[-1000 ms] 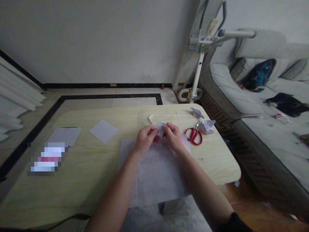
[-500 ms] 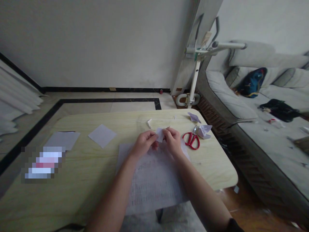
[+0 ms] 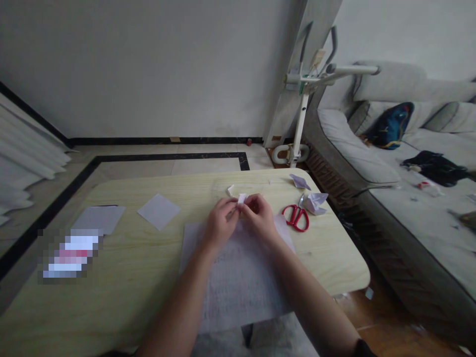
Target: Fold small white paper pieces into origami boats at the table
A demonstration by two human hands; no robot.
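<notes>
A small white piece of paper (image 3: 242, 198) is pinched between my two hands, above the far part of a large printed sheet (image 3: 241, 282). My left hand (image 3: 223, 222) grips its left side, and my right hand (image 3: 258, 213) its right side; the fingers hide much of it. Just beyond my left fingers lies a small white paper scrap (image 3: 230, 190). Red-handled scissors (image 3: 296, 216) rest to the right of my right hand. Beside them sits a folded paper shape (image 3: 317, 203), with another folded paper piece (image 3: 299, 182) farther back.
Left of the printed sheet, a square of white paper (image 3: 159, 211) lies on the wooden table (image 3: 148, 277). More white paper (image 3: 98, 219) and a pixelated bright object (image 3: 72, 255) are at the far left. A grey sofa (image 3: 431, 238) stands to the right, near white exercise equipment (image 3: 302, 109).
The paper between my hands shows less of its surface now, and my fingers have drawn closer together around it. The view has shifted slightly; the other things on the table stay put.
</notes>
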